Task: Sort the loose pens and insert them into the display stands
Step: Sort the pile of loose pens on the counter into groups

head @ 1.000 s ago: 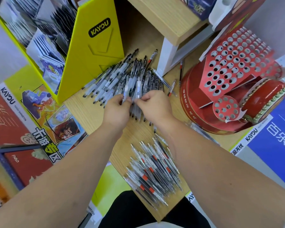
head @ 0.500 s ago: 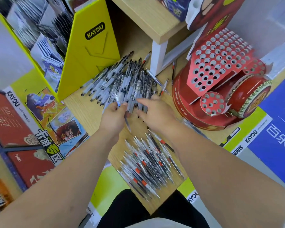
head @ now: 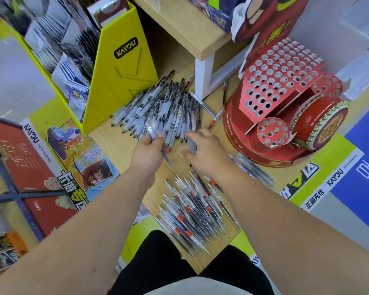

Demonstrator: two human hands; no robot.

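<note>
A far pile of black-tipped clear pens (head: pixel 164 107) lies on the wooden table (head: pixel 119 143). A near pile of pens with red bands (head: pixel 192 211) lies by the table's front edge. My left hand (head: pixel 148 153) pinches one clear pen (head: pixel 165 155) at the near edge of the far pile. My right hand (head: pixel 207 152) grips a blurred clear pen between thumb and fingers. The red drum-shaped display stand (head: pixel 279 96) with rows of empty holes sits at the right.
A yellow KAYOU card display (head: pixel 121 81) stands left of the far pile. A wooden shelf on a white leg (head: pixel 202 77) rises behind it. A few stray pens (head: pixel 216 118) lie between the pile and the stand. More clear pens (head: pixel 251 169) lie under my right forearm.
The view shifted so the piles and stand sit lower in the frame. My hands drew back slightly from the far pile, the left one lifting out a single pen.
</note>
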